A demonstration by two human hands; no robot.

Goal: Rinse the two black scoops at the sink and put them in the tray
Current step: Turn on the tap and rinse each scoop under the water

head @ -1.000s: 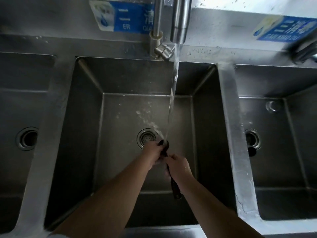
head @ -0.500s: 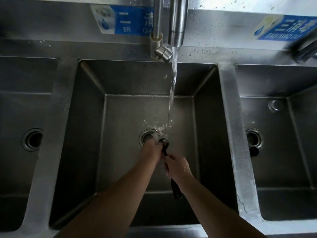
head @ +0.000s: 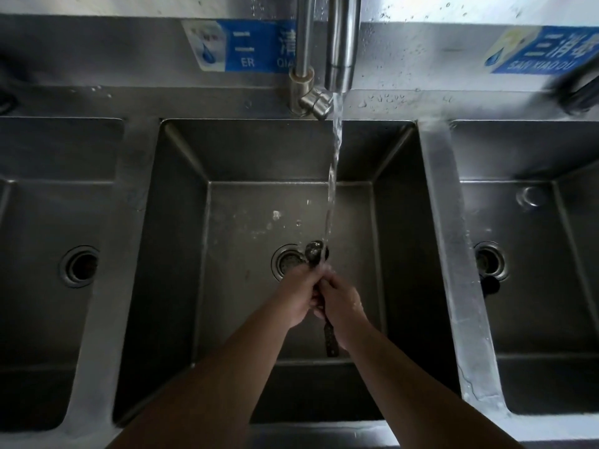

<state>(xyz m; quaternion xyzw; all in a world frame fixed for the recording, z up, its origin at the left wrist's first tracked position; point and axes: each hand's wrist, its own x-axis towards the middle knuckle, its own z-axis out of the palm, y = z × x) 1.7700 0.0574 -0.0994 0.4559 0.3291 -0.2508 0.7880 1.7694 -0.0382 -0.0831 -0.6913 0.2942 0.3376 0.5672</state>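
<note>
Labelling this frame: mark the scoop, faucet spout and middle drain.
scoop (head: 316,251): head view, on its wet bowl under the stream.
faucet spout (head: 340,53): head view, on the spout tube above its mouth.
middle drain (head: 287,260): head view, on the strainer.

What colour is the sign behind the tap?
The sign is blue with white writing, plus a pale panel on its left end. The head view shows it.

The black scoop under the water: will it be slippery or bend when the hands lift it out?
Likely slippery: the tap water runs over the black scoop and both hands. Its thin handle looks straight, so probably stiff. It seems light, since the left hand and right hand hold it loosely.
</note>
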